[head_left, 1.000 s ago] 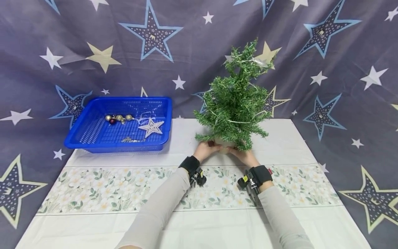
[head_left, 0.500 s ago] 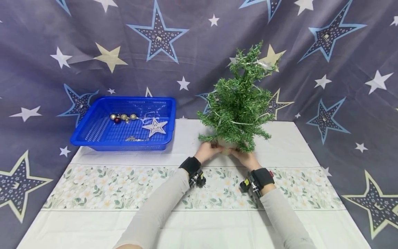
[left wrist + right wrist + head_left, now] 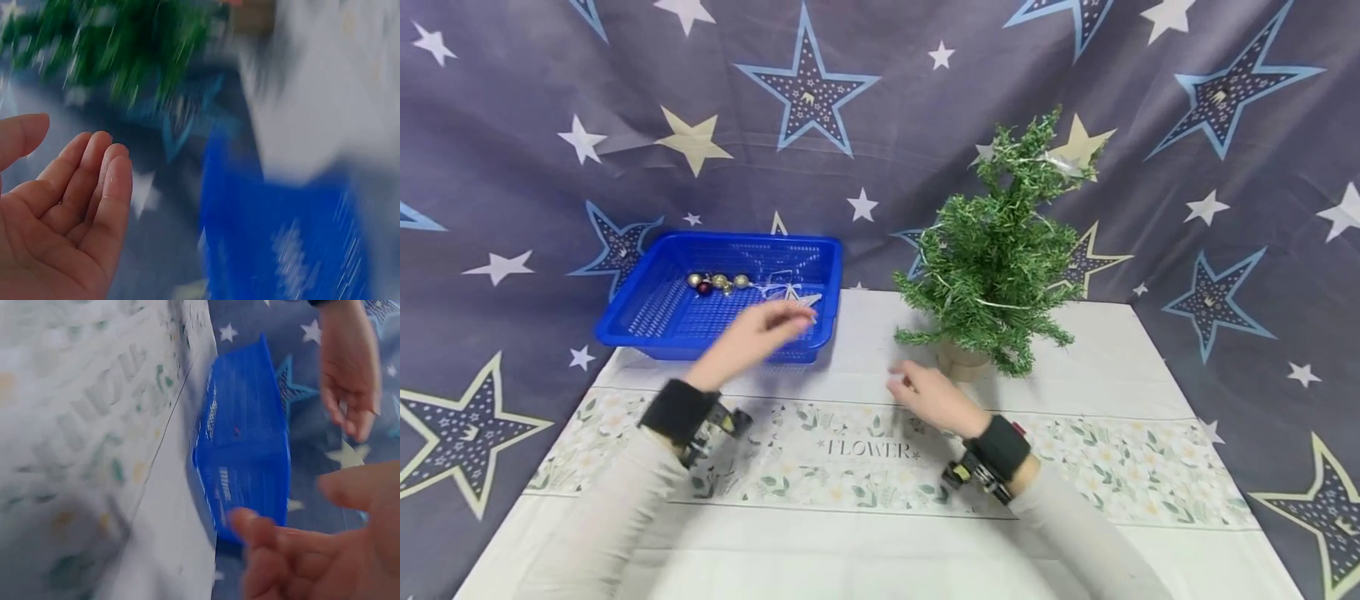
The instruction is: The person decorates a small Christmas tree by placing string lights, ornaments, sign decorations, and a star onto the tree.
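A small green Christmas tree [image 3: 1000, 267] stands upright at the back right on a tan base [image 3: 962, 362], a whitish strand wound through its branches. My left hand [image 3: 758, 335] is in the air over the front right of a blue plastic basket [image 3: 647, 335], holding nothing; the left wrist view shows its palm and relaxed fingers [image 3: 115, 187]. My right hand [image 3: 938, 398], also holding nothing, hovers left of the tree base with loosely bent fingers. In the basket lie gold baubles [image 3: 720, 281], a dark red bauble [image 3: 703, 288] and a white star ornament [image 3: 805, 299], partly hidden by my left hand.
A white tablecloth [image 3: 865, 542] covers the table, with a flowered band reading "FLOWER" [image 3: 868, 450] across it. Behind hangs a dark star-printed curtain [image 3: 880, 108]. The basket's near wall hides part of its floor from the right wrist view.
Both hands have let go of the tree's base. My left hand has swung left to the basket; the right has drawn back a little leftward. The head view has turned slightly left.
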### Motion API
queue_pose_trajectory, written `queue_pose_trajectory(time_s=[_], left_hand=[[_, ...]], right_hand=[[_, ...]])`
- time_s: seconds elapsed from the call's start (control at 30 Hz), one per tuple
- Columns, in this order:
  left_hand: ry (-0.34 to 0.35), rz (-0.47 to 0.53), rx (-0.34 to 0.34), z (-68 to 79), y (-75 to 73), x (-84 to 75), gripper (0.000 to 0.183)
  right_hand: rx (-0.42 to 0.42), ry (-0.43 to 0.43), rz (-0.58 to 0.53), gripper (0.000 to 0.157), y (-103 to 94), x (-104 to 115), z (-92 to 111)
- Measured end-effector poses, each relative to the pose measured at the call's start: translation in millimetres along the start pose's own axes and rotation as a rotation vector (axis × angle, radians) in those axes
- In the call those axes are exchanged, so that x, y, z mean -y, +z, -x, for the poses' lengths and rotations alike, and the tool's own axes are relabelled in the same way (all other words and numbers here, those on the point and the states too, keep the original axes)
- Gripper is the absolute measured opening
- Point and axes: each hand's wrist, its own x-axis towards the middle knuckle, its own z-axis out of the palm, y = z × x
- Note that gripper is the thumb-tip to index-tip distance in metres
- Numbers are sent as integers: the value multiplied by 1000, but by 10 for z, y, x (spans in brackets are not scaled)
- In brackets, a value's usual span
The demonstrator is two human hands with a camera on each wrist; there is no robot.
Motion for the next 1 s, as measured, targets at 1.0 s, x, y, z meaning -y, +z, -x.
queue_pose_trajectory(time_s=[1.0], left_hand=[[-411, -501, -185, -997, -1270, 1612, 27]], right_hand=[[-231, 223, -465, 45, 635, 472, -1446]])
